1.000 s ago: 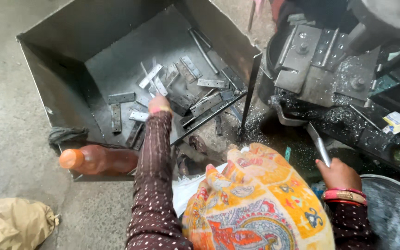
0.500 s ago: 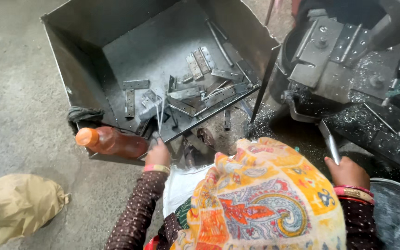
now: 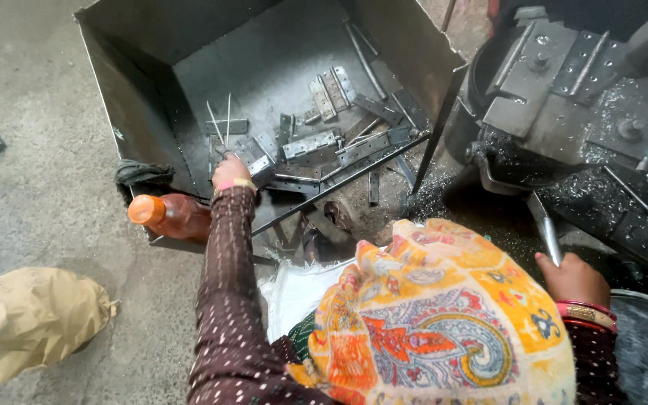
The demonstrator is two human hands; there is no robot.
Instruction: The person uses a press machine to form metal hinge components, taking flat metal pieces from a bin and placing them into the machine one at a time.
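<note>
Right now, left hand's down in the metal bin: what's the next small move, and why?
Probably close the left hand on one flat metal piece by the fingers and lift it clear. The hand sits at the near edge of the scattered pile in the metal bin, while the right hand holds a metal strip by the machine.

An orange bottle (image 3: 168,215), grey metal bin (image 3: 136,97), maroon dotted sleeve (image 3: 226,285) and orange-yellow paisley cloth (image 3: 444,322) are seen.

Left hand (image 3: 230,172) back in bin (image 3: 136,112), gripping metal strips (image 3: 253,154)
</note>
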